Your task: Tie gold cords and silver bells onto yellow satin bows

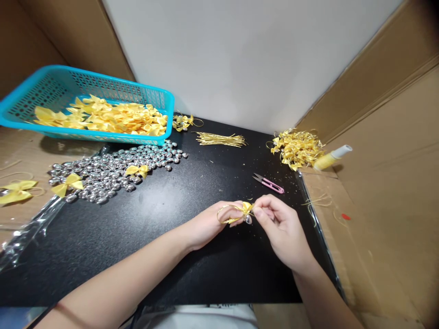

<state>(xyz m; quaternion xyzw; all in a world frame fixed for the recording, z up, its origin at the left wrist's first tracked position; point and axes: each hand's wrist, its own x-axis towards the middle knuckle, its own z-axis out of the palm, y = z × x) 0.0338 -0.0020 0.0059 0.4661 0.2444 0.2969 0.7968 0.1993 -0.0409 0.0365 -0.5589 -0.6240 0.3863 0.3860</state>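
Note:
My left hand (214, 220) is closed around a small yellow ribbon bow (247, 208), holding it above the black table. A loop of gold cord (223, 214) curves out from the bow over the fingers. Just below the bow hangs a shiny silver bead (248, 219). On the bow's right side, the thumb and forefinger of my right hand (279, 226) pinch together at the end of the gold cord. Whatever lies between those fingertips is mostly hidden.
A blue basket (113, 133) of yellow bows stands back left, beside a spread of silver beads (103, 176). Gold cords (221, 139) lie at the back. Pink thread snips (269, 183) rest near my right hand. Finished-looking bows (297, 147) pile beside a yellow thread spool (325, 161).

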